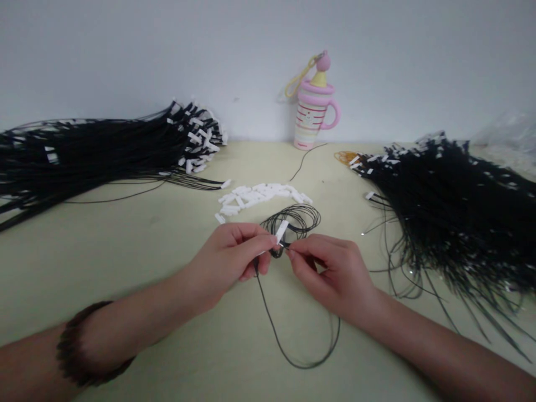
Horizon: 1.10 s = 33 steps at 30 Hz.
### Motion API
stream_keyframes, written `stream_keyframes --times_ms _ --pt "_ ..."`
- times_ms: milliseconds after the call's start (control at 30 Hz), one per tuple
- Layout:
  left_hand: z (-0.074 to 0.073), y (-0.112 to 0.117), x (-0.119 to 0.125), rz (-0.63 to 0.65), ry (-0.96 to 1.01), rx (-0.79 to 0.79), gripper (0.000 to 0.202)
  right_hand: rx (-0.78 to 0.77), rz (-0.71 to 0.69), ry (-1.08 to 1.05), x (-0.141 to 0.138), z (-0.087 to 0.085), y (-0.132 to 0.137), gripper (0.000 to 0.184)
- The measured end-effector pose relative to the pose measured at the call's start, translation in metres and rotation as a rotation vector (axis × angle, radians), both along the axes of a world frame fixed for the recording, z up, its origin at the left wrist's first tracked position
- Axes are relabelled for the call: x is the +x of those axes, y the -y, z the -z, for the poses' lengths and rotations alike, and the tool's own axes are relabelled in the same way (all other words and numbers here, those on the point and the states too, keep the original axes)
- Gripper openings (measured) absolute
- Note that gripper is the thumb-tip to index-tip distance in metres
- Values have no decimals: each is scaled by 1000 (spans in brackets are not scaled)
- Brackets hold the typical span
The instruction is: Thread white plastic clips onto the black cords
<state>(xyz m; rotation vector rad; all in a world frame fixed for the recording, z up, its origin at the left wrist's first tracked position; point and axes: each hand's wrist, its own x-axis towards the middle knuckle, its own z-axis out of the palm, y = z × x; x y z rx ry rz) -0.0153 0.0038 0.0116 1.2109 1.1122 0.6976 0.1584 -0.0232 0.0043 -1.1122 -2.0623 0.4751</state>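
Note:
In the middle of the table, my left hand (240,251) pinches a small white plastic connector (282,230) between thumb and fingers. My right hand (330,268) is closed on a thin black wire (285,245) at the connector's near end. Whether the wire's tip sits inside the connector cannot be made out. Behind my fingers lies a loose coil of black wire (307,215). One strand loops down from my left hand toward my right wrist. Just beyond the coil is a heap of loose white connectors (259,194).
At the left lies a thick bundle of black wires (104,145) with white connectors on its ends. Another large black wire bundle (469,206) spreads on the right, its stray strands reaching inward. A pink striped cup (311,114) stands against the wall, and clear plastic (513,139) lies far right.

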Motion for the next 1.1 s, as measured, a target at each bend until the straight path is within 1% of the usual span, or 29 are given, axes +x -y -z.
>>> stream_keyframes --times_ms 167,500,667,833,1100 --pt "2 1 -1 14 -25 41 25 -9 -5 18 2 2 0 15" --pt "-2 3 2 13 -77 84 24 -44 -28 21 4 3 0 15" --pt "-4 3 1 11 -115 134 29 -57 -53 25 5 4 0 15" --pt "-3 4 1 30 -140 158 29 -36 -30 15 5 5 0 14" --pt "-3 4 1 42 -179 179 30 -30 -32 -5 5 5 0 14"
